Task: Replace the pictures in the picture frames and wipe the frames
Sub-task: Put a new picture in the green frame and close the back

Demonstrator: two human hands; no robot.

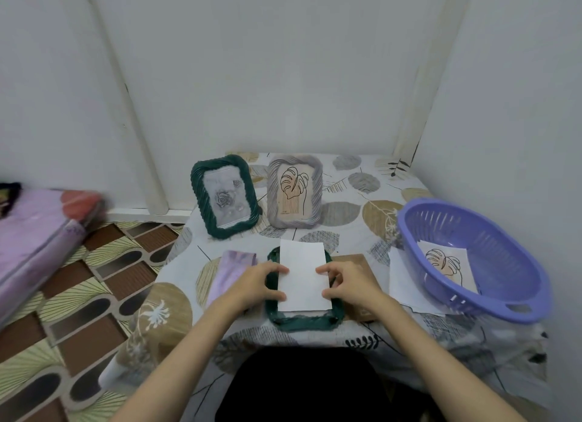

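Note:
A dark green frame [302,322] lies face down on the table in front of me. A white picture sheet [303,273], blank side up, rests across its opening and sticks out past its far edge. My left hand [259,284] pinches the sheet's left edge, thumb and fingers curled over the frame's left rail. My right hand [349,283] pinches the sheet's right edge in the same way. Further back stand a green frame with a grey rose picture [225,196] and a grey frame with a leaf drawing [296,191].
A purple cloth [231,272] lies left of the flat frame, a brown backing board [357,259] partly under my right hand. A purple basket [472,258] at the right holds a leaf picture [447,264], with white sheets [401,280] beneath it. A pink cushion [41,232] sits on the floor at left.

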